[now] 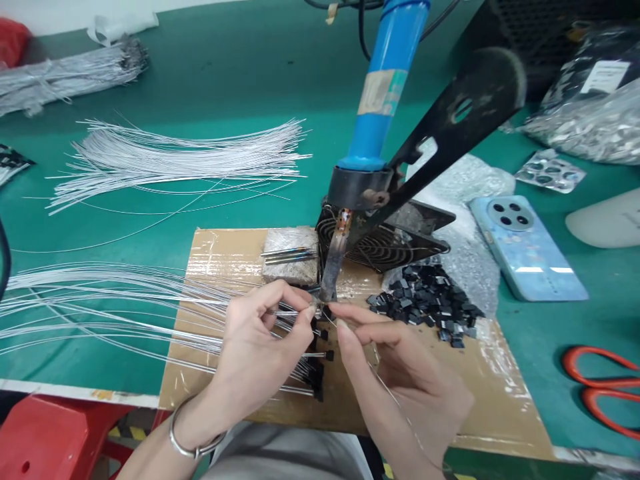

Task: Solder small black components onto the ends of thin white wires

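A blue-handled soldering iron [377, 100] is clamped pointing downward, its tip close to the fingertips of both hands. My left hand [267, 340] is closed in a pinch on a thin wire just left of the tip; the exact end it grips is small and partly hidden. Thin solder wire [387, 390] runs across my right hand [405, 380], which pinches it between thumb and forefinger. Below the left fingers lie white wires [200, 287] ending in small black connectors [315, 377]. These wires trail off to the left.
Cardboard [480, 400] covers the work spot. A black bracket [460, 113] holds the iron above a small fan [385, 233]. Loose black connectors [430, 300], a phone [530, 247] and red-handled scissors [605, 383] lie right. A wire bundle [180, 157] and red stool [55, 433] are left.
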`<state>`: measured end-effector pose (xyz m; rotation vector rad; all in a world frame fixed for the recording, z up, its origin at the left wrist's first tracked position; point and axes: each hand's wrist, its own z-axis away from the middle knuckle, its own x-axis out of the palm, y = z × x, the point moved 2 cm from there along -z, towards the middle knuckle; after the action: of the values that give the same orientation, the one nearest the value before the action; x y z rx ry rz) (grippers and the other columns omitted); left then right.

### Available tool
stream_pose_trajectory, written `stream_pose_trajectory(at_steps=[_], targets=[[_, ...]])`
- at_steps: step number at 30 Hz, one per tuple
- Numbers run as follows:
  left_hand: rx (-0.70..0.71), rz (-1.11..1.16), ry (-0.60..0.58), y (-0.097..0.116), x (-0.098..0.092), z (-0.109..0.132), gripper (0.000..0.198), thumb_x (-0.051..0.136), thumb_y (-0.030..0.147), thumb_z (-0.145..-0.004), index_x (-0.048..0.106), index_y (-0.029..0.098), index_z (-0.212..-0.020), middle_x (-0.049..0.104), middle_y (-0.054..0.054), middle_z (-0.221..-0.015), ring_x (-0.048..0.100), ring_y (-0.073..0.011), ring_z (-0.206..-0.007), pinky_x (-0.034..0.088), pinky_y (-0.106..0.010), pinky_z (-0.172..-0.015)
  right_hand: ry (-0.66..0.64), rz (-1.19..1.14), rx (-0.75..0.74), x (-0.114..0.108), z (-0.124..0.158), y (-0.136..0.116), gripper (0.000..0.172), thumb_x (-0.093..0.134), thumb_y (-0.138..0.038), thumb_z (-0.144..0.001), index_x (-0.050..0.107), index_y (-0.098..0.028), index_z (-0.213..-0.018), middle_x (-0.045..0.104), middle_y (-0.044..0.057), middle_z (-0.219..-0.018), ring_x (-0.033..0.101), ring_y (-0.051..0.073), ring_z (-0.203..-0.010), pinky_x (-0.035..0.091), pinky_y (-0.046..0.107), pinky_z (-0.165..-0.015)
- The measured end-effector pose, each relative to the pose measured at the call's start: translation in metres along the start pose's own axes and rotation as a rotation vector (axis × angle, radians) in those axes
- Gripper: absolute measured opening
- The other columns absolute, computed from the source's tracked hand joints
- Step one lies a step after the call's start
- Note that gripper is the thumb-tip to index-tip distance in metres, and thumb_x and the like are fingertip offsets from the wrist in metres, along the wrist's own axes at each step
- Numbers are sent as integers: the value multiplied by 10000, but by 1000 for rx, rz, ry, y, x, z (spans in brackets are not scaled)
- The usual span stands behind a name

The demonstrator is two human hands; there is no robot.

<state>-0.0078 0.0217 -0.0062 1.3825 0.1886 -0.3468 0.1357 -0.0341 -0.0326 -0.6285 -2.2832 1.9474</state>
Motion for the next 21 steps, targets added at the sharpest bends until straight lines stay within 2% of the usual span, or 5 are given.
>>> stream_pose_trajectory(at_steps=[7,14,21], targets=[[20,-25,3,1,0,1,100,664,163,-798,663,174,-698,760,-40,-807,712,-200,-771,499,-269,-593,8,12,-13,1,0,-1,158,714,-94,-843,651,-234,-806,792,34,-1022,765,205,-966,601,298,-816],[25,-10,-3,-1,1,0,113,653,161,-798,655,173,-687,761,-46,-803,713,-204,-769,510,-278,-602,30,-15,0,2,1,3,144,727,-96,-833,665,-222,-803,789,49,-1009,764,211,-958,596,314,-833],[63,-32,-4,0,0,0,115,655,138,-805,662,177,-697,758,-30,-801,682,-165,-726,444,-247,-551,26,4,-7,1,4,2,138,733,-108,-833,673,-229,-806,792,45,-1006,768,219,-937,608,314,-798]])
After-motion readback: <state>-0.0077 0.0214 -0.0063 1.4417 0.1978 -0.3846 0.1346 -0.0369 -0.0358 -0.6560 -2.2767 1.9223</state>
